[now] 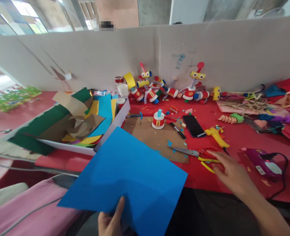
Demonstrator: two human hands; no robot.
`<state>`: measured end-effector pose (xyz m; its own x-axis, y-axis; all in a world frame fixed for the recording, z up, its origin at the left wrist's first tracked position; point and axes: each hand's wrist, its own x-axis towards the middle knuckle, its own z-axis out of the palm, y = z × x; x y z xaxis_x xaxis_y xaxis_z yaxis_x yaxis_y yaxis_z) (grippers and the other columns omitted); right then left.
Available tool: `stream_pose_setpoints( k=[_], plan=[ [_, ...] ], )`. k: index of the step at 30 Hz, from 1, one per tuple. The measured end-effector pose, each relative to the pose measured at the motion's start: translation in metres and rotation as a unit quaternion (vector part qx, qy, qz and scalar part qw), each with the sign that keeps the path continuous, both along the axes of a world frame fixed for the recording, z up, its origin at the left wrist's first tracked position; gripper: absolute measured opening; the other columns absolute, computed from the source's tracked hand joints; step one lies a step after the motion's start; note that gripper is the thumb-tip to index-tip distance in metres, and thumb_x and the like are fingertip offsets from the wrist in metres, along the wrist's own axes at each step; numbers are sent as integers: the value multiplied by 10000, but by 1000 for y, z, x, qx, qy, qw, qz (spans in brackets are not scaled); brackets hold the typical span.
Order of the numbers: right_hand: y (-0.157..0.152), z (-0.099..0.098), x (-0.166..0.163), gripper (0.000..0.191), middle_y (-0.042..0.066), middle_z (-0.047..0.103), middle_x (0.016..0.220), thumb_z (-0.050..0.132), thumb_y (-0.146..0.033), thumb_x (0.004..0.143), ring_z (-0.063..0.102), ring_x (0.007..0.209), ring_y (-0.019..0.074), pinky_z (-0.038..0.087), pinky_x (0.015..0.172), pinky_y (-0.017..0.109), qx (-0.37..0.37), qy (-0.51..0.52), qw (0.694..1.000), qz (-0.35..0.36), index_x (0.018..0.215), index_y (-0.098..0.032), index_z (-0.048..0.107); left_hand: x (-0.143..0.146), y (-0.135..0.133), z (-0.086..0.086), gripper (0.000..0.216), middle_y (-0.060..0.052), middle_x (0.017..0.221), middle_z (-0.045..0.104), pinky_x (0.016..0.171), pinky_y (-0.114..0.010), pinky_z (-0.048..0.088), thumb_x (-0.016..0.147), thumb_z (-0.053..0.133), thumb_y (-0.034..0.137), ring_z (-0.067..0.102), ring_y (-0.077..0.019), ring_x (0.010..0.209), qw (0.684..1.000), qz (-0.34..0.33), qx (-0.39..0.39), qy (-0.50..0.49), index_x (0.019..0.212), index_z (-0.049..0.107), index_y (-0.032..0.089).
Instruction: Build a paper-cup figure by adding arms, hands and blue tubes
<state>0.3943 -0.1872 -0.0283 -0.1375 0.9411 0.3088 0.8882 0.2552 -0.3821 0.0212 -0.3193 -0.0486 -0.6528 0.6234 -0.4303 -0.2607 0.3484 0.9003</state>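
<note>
My left hand [112,221] grips a large blue sheet of paper [130,177] by its near edge, thumb on top. The sheet is tilted in front of the table and hides part of it. Over the red table, my right hand [225,167] reaches with fingers apart to the handles of a pair of scissors [185,150]. Yellow handles [207,167] lie by the same fingers; whether they touch is hard to tell. Behind, a small paper-cup figure [158,120] with red coiled paper arms stands on a brown cardboard sheet [147,134].
An open box [113,126] of coloured paper stands left. Several cup figures [151,93] line the grey partition [86,59]. A phone [193,126], marker [178,131], yellow glue gun [216,137] and purple corded device [264,164] lie on the right, with craft scraps [243,106] beyond.
</note>
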Motion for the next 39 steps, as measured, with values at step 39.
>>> stream_pose_setpoints(
  k=[39],
  plan=[
    [19, -16, 8, 444, 119, 692, 1141, 397, -126, 844, 646, 1033, 277, 545, 890, 454, -8, -84, 993, 88, 1213, -191, 635, 51, 27, -2, 535, -76, 882, 723, 715, -298, 570, 634, 807, 467, 695, -270, 907, 996, -46, 27, -71, 1064, 652, 190]
  ],
)
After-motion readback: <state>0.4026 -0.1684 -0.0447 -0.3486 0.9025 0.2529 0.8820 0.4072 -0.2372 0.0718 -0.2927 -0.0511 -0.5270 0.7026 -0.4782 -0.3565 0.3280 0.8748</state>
